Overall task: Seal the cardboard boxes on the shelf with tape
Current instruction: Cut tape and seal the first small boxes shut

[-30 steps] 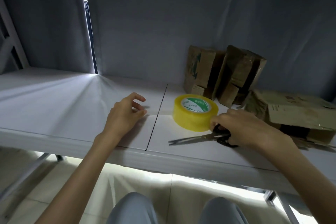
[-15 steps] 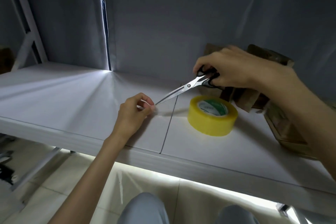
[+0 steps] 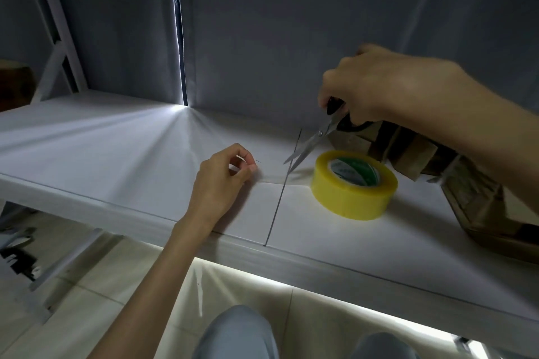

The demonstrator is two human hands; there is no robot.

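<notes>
We are gripping the scissors [image 3: 313, 141] in our right hand [image 3: 376, 87], now drawn back from our left hand [image 3: 223, 181], whose fingers [image 3: 248, 159] are pinching a tape strip beside the tape roll [image 3: 354, 183].

Yellow tape roll [image 3: 354, 183] with green-and-white label, black-handled scissors [image 3: 318, 137], brown boxes [image 3: 414, 154], white shelf [image 3: 102, 154].

You are at a storage or packing corner, likely a stockroom: a white metal shelf [image 3: 122, 154] with a bare frame upright [image 3: 55, 32], grey curtains [image 3: 291, 23] hung behind it, worn cardboard boxes [image 3: 414, 151] stacked at the back, a roll of packing tape [image 3: 354, 183] and a pale tiled floor [image 3: 87, 285].
</notes>
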